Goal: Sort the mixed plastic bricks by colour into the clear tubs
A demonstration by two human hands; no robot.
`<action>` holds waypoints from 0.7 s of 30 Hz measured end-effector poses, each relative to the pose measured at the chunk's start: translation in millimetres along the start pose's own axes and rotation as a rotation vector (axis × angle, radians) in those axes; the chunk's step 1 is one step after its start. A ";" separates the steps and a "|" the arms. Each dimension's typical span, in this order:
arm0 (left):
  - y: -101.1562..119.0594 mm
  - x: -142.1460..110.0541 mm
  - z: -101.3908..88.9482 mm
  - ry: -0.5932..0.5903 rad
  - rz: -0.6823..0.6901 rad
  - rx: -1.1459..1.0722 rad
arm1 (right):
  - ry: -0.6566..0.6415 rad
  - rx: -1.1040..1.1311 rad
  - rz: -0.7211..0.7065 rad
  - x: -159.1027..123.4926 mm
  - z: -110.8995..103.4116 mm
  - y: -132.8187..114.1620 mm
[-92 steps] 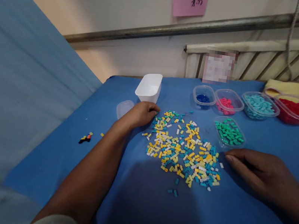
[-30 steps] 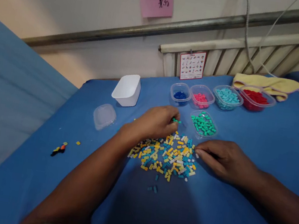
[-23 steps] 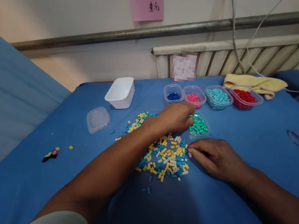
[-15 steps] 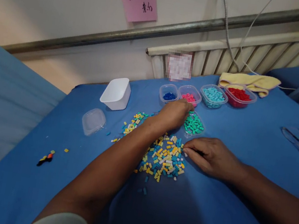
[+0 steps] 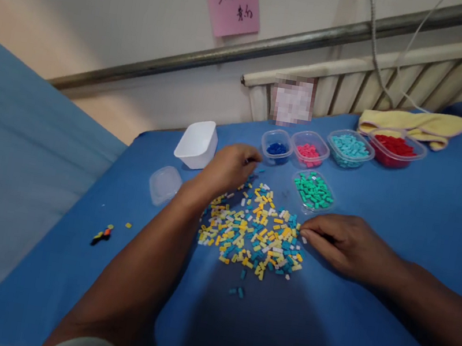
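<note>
A heap of small yellow, blue, teal and white bricks [image 5: 254, 235] lies on the blue cloth. My left hand [image 5: 229, 167] hovers over the heap's upper left corner with its fingers curled in; what they hold, if anything, is hidden. My right hand [image 5: 346, 247] rests on the cloth at the heap's right edge, fingers pressed together with the tips touching the bricks. A clear tub of green bricks [image 5: 313, 191] stands just beyond the heap, between the two hands.
Behind stand tubs of dark blue [image 5: 276, 148], pink [image 5: 309, 150], cyan [image 5: 350, 147] and red bricks [image 5: 395, 147]. A white tub [image 5: 197, 143] and a clear lid [image 5: 164, 184] sit at the left. Stray pieces [image 5: 104, 232] lie far left; a yellow cloth [image 5: 418, 124] lies by the radiator.
My left hand reached over to the green tub, then drew back left to the heap's upper corner. My right hand stayed at the heap's right edge.
</note>
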State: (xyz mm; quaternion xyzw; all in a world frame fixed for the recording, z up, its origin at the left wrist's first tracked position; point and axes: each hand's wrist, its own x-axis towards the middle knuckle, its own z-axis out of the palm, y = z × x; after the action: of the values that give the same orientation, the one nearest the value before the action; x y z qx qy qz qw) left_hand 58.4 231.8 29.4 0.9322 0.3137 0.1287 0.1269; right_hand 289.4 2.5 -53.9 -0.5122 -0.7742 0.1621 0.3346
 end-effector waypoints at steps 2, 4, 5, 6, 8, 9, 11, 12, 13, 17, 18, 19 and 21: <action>-25.4 -16.4 -17.3 0.040 -0.156 -0.013 | 0.001 0.011 0.015 -1.2 1.5 -0.3; -45.0 -31.7 -25.4 0.037 -0.251 -0.024 | 0.000 0.008 0.025 -1.8 2.7 -0.4; -52.0 -38.2 -25.6 0.027 -0.259 -0.030 | -0.001 0.005 0.028 -2.0 3.1 -0.4; -57.1 -43.6 -23.3 0.018 -0.240 -0.032 | -0.003 0.005 0.028 -2.1 3.4 -0.3; -62.9 -50.6 -13.8 0.003 -0.145 -0.032 | -0.008 0.006 0.030 -2.7 3.7 0.3; -64.1 -52.2 -7.9 -0.003 -0.092 -0.027 | -0.008 0.006 0.032 -3.2 3.8 0.7; -65.0 -52.3 3.2 -0.017 -0.035 -0.002 | -0.004 0.003 0.036 -4.4 4.2 1.8; -65.1 -51.5 7.4 -0.028 -0.036 0.015 | 0.000 0.003 0.037 -4.9 4.5 2.4; -65.0 -50.4 10.6 -0.045 -0.049 0.031 | 0.003 0.004 0.040 -5.5 4.7 2.8; -66.5 -48.6 12.5 -0.095 -0.103 0.067 | 0.007 0.015 0.042 -6.2 5.3 2.9; -67.9 -49.2 11.2 -0.096 -0.108 0.072 | 0.012 0.014 0.040 -6.1 5.2 2.6; -69.9 -50.3 9.8 -0.094 -0.116 0.080 | 0.017 0.012 0.038 -6.0 5.0 2.4; -75.5 -53.3 7.1 -0.088 -0.132 0.091 | 0.013 0.008 0.040 -5.9 4.5 2.2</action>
State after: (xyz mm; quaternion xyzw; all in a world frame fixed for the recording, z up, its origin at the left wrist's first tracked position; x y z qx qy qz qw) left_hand -22.1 256.1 -9.8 0.9191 0.3741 0.0644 0.1061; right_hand 289.3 -1.5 -60.6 -0.5272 -0.7611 0.1683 0.3383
